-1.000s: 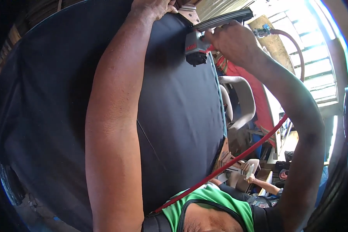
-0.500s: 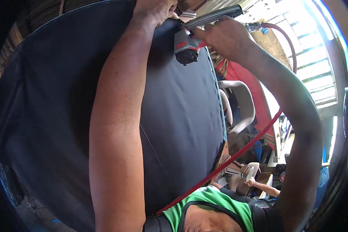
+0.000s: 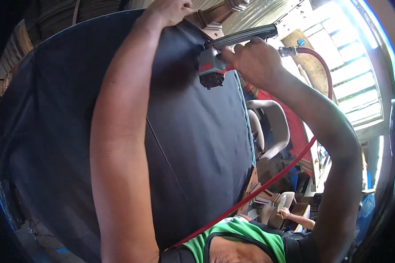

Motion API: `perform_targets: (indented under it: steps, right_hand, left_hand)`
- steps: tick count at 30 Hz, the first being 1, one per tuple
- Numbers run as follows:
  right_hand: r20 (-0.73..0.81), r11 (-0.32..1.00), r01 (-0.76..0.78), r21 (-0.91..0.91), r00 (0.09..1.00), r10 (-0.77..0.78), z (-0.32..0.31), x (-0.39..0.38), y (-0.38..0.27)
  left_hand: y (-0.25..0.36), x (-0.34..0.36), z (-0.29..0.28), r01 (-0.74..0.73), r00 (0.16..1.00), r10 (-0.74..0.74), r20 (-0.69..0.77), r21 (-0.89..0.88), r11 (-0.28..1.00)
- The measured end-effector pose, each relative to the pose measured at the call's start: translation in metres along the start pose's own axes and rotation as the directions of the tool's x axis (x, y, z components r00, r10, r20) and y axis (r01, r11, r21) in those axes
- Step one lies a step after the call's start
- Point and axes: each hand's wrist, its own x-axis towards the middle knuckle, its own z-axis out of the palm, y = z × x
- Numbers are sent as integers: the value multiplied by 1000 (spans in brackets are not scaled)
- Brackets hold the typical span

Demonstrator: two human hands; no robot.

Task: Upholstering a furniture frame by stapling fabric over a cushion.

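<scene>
A broad panel covered in black fabric point(image 3: 197, 144) fills the middle and left, with a light blue edging down its right side. My right hand point(image 3: 256, 63) is closed round the grip of a grey and red air staple gun point(image 3: 211, 65). The gun's dark magazine points up and right, and its head is over the panel's upper right part. At the top, my left hand point(image 3: 169, 11) is by the panel's upper edge, fingers curled together; what they hold, if anything, cannot be made out. A carved wooden leg point(image 3: 221, 13) stands beside that hand.
A red air hose point(image 3: 267, 184) loops from the gun past my right arm and across the panel's lower right. Right of the panel are a pale curved chair point(image 3: 276, 122) and red cloth point(image 3: 294, 136). Another person's hand point(image 3: 286, 213) holds something pale at lower right.
My left hand has moved left and slightly up, away from the staple gun. The gun and my right hand have come down a little. More of the wooden leg shows.
</scene>
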Motion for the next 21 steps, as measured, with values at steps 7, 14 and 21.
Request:
perform_targets:
  steps: [7, 14, 21]
  right_hand:
    - [-60, 999, -12, 31, 998, 13, -1, 30, 8]
    - [-27, 997, -63, 35, 998, 64, 2, 46, -4]
    - [49, 995, -99, 25, 994, 98, -7, 49, -16]
  left_hand:
    - [-19, -13, -24, 44, 993, -61, 102, 163, 986]
    - [3, -31, -28, 264, 964, -261, 56, -48, 963]
    - [-27, -9, -13, 161, 984, -171, -52, -152, 975]
